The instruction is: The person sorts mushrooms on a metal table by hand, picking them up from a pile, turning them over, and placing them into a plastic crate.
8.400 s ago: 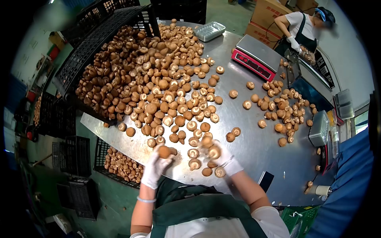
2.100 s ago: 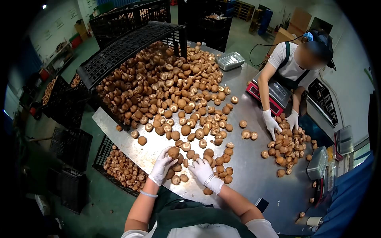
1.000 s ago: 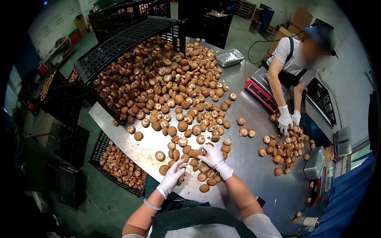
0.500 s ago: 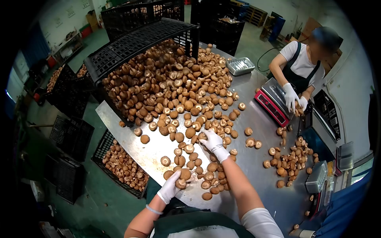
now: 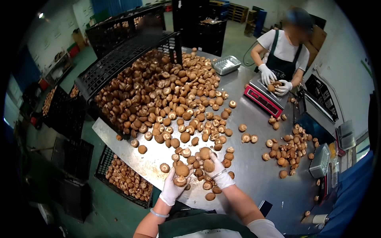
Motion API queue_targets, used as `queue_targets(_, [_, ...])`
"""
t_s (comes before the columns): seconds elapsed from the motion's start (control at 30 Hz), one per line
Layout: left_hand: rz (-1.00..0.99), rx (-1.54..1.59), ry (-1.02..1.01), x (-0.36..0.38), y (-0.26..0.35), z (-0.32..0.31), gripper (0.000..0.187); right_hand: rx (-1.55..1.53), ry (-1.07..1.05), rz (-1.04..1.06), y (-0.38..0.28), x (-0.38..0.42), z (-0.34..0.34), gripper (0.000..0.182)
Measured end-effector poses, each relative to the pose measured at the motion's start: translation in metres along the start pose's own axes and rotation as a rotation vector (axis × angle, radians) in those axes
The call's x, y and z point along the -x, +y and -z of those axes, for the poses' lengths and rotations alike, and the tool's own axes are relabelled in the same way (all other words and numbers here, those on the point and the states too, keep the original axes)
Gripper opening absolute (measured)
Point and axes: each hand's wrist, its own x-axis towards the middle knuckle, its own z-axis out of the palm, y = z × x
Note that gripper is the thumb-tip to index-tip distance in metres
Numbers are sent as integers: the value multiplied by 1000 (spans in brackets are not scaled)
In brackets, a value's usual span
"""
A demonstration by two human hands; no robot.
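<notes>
In white gloves, both my hands are over the near edge of the metal table (image 5: 254,170). My left hand (image 5: 171,189) is closed around brown mushrooms (image 5: 181,170), their caps showing above the fingers. My right hand (image 5: 220,174) grips more mushrooms (image 5: 208,166) between thumb and fingers, a short way to the right of the left hand. Loose mushrooms (image 5: 196,163) lie on the table between and behind the hands. Farther back, a large heap of mushrooms (image 5: 158,87) spills from a tipped black crate (image 5: 119,53).
Across the table, a co-worker in white gloves (image 5: 282,88) holds mushrooms over a red scale (image 5: 262,101). A clear plastic tray (image 5: 226,65) sits at the back. Another mushroom pile (image 5: 287,152) lies to the right. A crate of mushrooms (image 5: 127,178) stands on the floor at left.
My right hand has drawn back from the loose mushrooms toward my left hand and now holds mushrooms. The co-worker's hands have moved over the scale. The camera view has shifted slightly.
</notes>
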Motion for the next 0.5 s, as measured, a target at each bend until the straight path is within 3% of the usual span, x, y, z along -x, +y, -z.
queue_targets(0.03, [-175,-238,-23,-3,-5,2,53,-308,-144,-88,7,0,7,53])
queue_targets(0.07, [-246,-268,-16,-12,-8,9,46,-607,-300,-164,13,1,13,52])
queue_targets(0.1, [-317,-299,-7,-21,-11,16,39,-348,-89,-16,32,7,16,53])
queue_targets(0.17, [-551,-772,112,-11,-17,-28,32,-308,117,111,37,15,-14,53])
queue_targets(0.2, [-631,-953,126,-18,-21,-27,32,-525,84,75,34,37,-50,53])
queue_targets(0.27, [-739,-1171,186,-38,-27,-14,33,1111,278,705,48,57,-65,60])
queue_targets(0.3, [-854,-1414,163,-40,-28,-15,36,994,261,630,52,58,-64,68])
queue_targets(0.37, [-875,-1621,86,-39,-23,-20,36,719,120,481,60,56,-56,82])
queue_targets(0.4, [-889,-1739,48,-37,-20,-24,35,690,98,543,60,53,-56,85])
queue_targets(0.5, [-704,-1725,-5,-33,-15,-34,37,250,95,361,58,58,-49,80])
